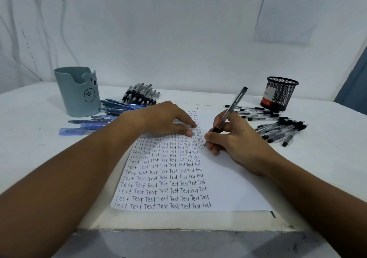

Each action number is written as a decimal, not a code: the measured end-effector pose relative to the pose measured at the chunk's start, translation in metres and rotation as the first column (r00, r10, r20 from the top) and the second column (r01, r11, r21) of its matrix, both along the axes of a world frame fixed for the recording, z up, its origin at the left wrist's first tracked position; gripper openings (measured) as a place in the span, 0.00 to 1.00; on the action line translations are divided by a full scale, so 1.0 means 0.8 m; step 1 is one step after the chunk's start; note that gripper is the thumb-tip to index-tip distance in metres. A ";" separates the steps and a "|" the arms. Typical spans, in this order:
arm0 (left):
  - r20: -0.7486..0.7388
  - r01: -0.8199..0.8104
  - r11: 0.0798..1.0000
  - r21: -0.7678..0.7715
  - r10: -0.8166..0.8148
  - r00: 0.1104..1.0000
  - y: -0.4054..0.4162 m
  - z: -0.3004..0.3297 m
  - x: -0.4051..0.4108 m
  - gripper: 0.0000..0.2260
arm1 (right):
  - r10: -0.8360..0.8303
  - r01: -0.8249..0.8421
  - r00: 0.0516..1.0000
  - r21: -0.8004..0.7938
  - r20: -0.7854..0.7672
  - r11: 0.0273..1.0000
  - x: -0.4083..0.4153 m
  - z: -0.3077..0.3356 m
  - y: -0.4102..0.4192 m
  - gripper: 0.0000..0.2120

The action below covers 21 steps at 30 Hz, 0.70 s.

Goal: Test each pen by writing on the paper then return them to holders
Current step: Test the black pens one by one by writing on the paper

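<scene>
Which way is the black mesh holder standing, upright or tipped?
Upright: the black mesh holder stands on its base, round rim uppermost. Its inside is hidden.

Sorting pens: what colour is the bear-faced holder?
Pale grey-green plastic bear-faced holder, clearest in the head view.

Rectangular white paper sheet (222, 180): matt, smooth, inked in rows. Grey-green cylindrical plastic holder with a bear face (78, 93): smooth, satin. Black round wire-mesh metal holder (280, 93): perforated, with a glossy label. Clear-barrelled black-capped plastic pens (282, 131): glossy. Translucent blue plastic pens (87, 127): shiny. White painted table (29, 118): matt, scuffed, chipped at its front edge.
</scene>
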<state>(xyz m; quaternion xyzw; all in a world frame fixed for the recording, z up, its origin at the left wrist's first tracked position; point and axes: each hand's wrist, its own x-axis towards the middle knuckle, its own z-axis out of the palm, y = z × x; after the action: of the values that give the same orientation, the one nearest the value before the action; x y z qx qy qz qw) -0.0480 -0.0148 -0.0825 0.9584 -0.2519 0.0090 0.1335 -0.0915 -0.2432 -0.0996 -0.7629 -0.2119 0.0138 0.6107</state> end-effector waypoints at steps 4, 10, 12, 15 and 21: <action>-0.008 -0.005 1.000 -0.018 0.005 1.000 0.000 -0.002 0.001 0.31 | 0.029 -0.029 0.999 0.017 -0.026 0.999 -0.001 0.003 -0.001 0.12; -0.003 -0.015 1.000 -0.023 0.015 1.000 0.001 0.001 -0.001 0.30 | 0.032 -0.031 0.999 0.036 -0.026 0.999 0.001 0.002 0.000 0.12; -0.006 -0.015 0.999 -0.028 0.015 1.000 0.001 0.000 -0.002 0.30 | 0.024 -0.024 1.000 0.025 -0.013 0.999 0.000 0.001 0.000 0.12; -0.001 -0.020 0.999 -0.030 0.020 1.000 0.000 -0.001 -0.004 0.28 | 0.039 -0.018 0.992 0.176 -0.121 0.984 0.003 0.003 -0.002 0.14; 0.079 -0.100 0.994 -0.049 0.104 0.991 0.000 0.007 -0.010 0.20 | 0.025 0.073 0.970 0.391 -0.240 0.918 0.019 0.015 0.004 0.07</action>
<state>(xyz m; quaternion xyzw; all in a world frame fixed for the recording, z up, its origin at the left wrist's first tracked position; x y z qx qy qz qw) -0.0560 -0.0149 -0.0772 0.9657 -0.2075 0.0605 0.1438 -0.0766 -0.2401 -0.0873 -0.6184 -0.1254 0.0552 0.7738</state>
